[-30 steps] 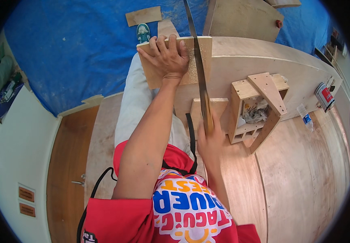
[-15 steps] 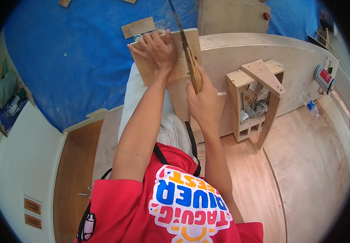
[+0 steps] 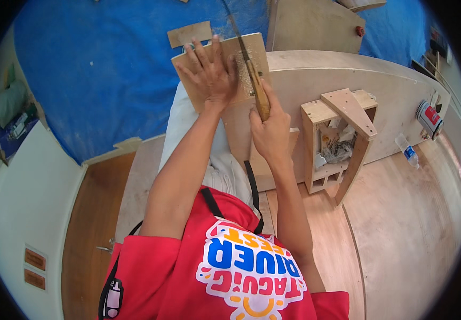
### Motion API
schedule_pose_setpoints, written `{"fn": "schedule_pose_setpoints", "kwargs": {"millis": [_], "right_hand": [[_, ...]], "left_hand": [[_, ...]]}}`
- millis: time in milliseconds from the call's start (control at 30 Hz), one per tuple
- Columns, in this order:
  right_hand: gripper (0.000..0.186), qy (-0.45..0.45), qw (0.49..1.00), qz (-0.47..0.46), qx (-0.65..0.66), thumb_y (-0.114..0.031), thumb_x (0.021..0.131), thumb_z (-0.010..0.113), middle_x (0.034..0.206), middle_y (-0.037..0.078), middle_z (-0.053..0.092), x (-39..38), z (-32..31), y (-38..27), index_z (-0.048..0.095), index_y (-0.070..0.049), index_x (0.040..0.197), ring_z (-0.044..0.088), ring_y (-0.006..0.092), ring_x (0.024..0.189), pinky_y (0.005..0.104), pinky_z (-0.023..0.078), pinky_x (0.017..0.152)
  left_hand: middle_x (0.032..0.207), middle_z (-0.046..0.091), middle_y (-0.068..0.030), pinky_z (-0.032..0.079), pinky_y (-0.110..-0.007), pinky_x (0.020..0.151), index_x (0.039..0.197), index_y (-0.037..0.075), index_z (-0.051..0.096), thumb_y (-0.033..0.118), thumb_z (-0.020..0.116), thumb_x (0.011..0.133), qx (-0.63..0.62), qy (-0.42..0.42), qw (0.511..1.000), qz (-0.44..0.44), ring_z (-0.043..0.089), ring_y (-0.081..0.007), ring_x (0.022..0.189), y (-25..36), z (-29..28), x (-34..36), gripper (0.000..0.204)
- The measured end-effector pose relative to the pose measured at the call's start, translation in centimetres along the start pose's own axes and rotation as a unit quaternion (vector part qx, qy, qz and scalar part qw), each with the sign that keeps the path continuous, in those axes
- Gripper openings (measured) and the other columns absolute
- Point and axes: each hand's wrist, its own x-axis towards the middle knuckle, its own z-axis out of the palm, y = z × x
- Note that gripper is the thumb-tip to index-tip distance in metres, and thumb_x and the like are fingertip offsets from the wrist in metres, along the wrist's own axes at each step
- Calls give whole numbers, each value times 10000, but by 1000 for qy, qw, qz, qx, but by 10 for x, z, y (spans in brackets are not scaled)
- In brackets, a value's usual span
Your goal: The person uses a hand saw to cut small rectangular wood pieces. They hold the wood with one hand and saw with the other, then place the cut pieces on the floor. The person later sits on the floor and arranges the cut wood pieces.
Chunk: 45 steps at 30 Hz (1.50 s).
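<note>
A flat piece of plywood (image 3: 192, 89) lies in front of me, over the end of a larger wooden panel. My left hand (image 3: 214, 80) presses flat on it with the fingers spread. In my right hand (image 3: 271, 130) is a handsaw (image 3: 260, 96), its wooden handle gripped and the index finger stretched along it. The narrow dark blade points away from me and crosses the plywood near its right side. Pale sawdust (image 3: 244, 66) is scattered beside the blade. Whether the teeth are inside a cut cannot be made out.
To the right stands a wooden tool box (image 3: 310, 122) holding a plastic bag and small items. Beyond it are a tin can (image 3: 429, 118) and a plastic bottle (image 3: 410, 153). A blue sheet (image 3: 108, 69) covers the floor ahead, with a wood offcut (image 3: 189, 33) on it. A curved panel (image 3: 380, 74) extends rightward.
My left fingers have gone from curled over the plywood's far edge to spread flat on it. My right hand and the saw have shifted slightly toward me, and the view has tilted a little.
</note>
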Motion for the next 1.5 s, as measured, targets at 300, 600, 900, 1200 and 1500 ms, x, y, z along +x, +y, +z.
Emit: {"fn": "schedule_pose_setpoints", "kwargs": {"millis": [300, 600, 900, 1200, 1500], "right_hand": [[528, -92, 969, 222, -57, -59, 966, 638, 1178, 285, 684, -172, -85, -28, 509, -38, 1477, 699, 407, 1055, 422, 544, 864], [527, -59, 995, 81, -25, -53, 941, 616, 1013, 312, 684, 29, 0, -8, 516, -29, 1458, 701, 442, 927, 467, 533, 801], [537, -104, 978, 177, -46, -58, 959, 625, 1088, 318, 690, -61, -50, -31, 493, -31, 1479, 694, 459, 1002, 460, 543, 856], [559, -75, 985, 143, -56, -28, 933, 648, 1014, 255, 721, -108, -73, -37, 513, -55, 1476, 737, 391, 879, 418, 565, 758], [531, -13, 1000, 15, -22, -48, 933, 611, 1138, 310, 680, 41, 11, -6, 518, -37, 1456, 661, 492, 1025, 466, 533, 850]], "left_hand": [[1530, 441, -158, 102, -756, 1163, 1471, 242, 553, 482, 383, 1038, 7, -25, 999, -19, 295, -411, 1493, 1, 0, 2, 524], [1470, 454, -140, 120, -740, 1174, 1444, 231, 548, 458, 435, 1026, 23, -50, 998, -8, 299, -388, 1476, 3, -5, 0, 489], [1441, 465, -127, 132, -732, 1169, 1432, 239, 548, 478, 417, 1027, 28, -43, 999, -16, 329, -370, 1453, 5, -5, 1, 488], [1429, 470, -125, 133, -740, 1159, 1424, 232, 553, 490, 423, 1016, 28, -37, 999, -13, 325, -371, 1453, 5, -2, -1, 499], [1450, 450, -136, 116, -753, 1167, 1421, 242, 546, 455, 503, 986, 5, -38, 999, -20, 323, -384, 1457, 5, -4, 0, 486]]}}
